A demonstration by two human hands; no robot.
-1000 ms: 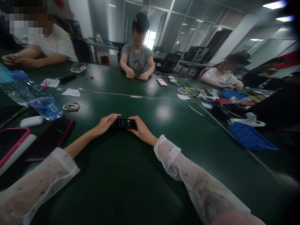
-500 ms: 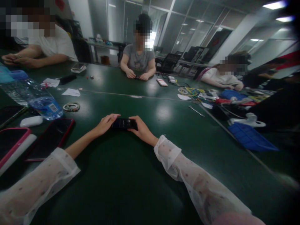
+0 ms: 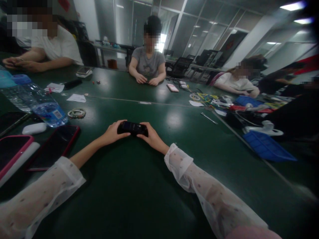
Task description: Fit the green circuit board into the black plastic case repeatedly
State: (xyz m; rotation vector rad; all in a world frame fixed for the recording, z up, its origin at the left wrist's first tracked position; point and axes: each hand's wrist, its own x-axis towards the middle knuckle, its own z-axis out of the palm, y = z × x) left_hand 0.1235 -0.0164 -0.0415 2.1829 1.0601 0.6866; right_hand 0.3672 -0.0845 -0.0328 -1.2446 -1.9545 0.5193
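Note:
A small black device with a dark screen [image 3: 132, 127] is held sideways in both hands above the green table [image 3: 129, 186]. Faint light text or marks show on its screen; I cannot make them out. My left hand [image 3: 113, 132] closes round its left end, thumb along the near edge and fingers over the far edge. At the opposite end, my right hand [image 3: 153, 137] grips it with the thumb at the near edge and the fingers behind. Its back and underside are hidden.
To the left lie a red-edged phone [image 3: 53, 147], a pink-edged phone [image 3: 15, 151], a white case [image 3: 34, 128], a water bottle [image 3: 48, 111] and bracelets [image 3: 76, 113]. Rightward are a wrench [image 3: 209, 118], a blue tray [image 3: 267, 146] and tangled cables [image 3: 204, 98]. Several people sit around.
My left thumb has come down to the device's near edge and the fingers have shifted to its far side. The device is tilted slightly, with its left end higher.

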